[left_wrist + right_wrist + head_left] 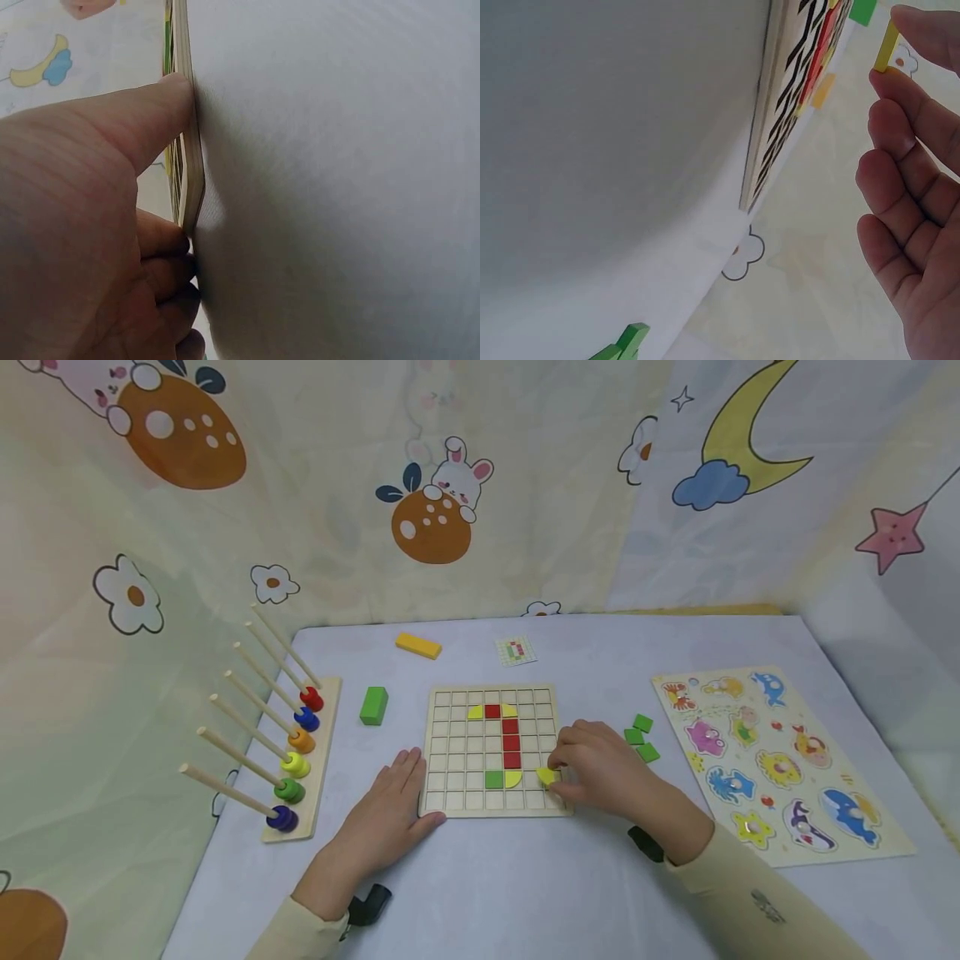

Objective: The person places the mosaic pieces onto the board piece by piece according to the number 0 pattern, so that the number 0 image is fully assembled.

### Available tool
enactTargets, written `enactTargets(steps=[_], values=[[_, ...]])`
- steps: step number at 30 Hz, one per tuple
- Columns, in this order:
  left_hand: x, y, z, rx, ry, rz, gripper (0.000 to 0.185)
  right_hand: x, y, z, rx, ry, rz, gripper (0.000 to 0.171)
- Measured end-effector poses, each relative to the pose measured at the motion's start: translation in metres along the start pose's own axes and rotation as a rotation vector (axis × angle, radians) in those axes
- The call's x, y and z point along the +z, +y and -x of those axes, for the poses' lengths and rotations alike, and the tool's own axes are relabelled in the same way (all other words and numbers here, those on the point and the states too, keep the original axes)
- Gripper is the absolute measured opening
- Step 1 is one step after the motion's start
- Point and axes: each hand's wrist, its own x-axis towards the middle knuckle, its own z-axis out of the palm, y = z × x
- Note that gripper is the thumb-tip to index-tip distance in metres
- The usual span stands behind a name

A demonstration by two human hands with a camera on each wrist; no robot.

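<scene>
A square wooden grid board (457, 752) lies on the table, bearing several red tiles (512, 743), yellow rounded tiles (513, 779) and one green tile (494, 779). My left hand (386, 810) rests on the table at the board's lower left corner. Its thumb (161, 105) touches the near edge, and the other fingers lie along the left side. Between thumb and forefinger my right hand (603, 768) pinches a yellow tile (886, 46) with a curved edge. That tile is held above the board's right part, apart from the placed tiles.
Loose green tiles (634, 737) lie right of the board, beside a sea-animal puzzle board (742, 760). On the left stand a peg rack (322, 760) with coloured rings and a green block (373, 706). Behind lie a yellow block (418, 646) and a small pattern card (516, 651).
</scene>
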Motion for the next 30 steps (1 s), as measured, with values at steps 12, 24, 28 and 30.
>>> enactTargets(steps=[12, 24, 28, 30], values=[[0.002, 0.001, 0.0, 0.002, -0.001, 0.004, 0.098, -0.005, -0.015, -0.017, -0.018, -0.004, 0.018, 0.02], [0.0, 0.002, 0.0, 0.006, 0.021, 0.001, 0.097, 0.0, -0.03, -0.033, -0.065, -0.016, -0.01, 0.022], [-0.001, 0.003, 0.0, 0.005, 0.022, -0.003, 0.097, 0.006, -0.035, -0.04, -0.094, -0.027, -0.011, 0.018], [-0.001, 0.003, 0.0, 0.004, 0.022, -0.002, 0.096, 0.009, -0.037, -0.044, -0.1, -0.037, -0.006, 0.016]])
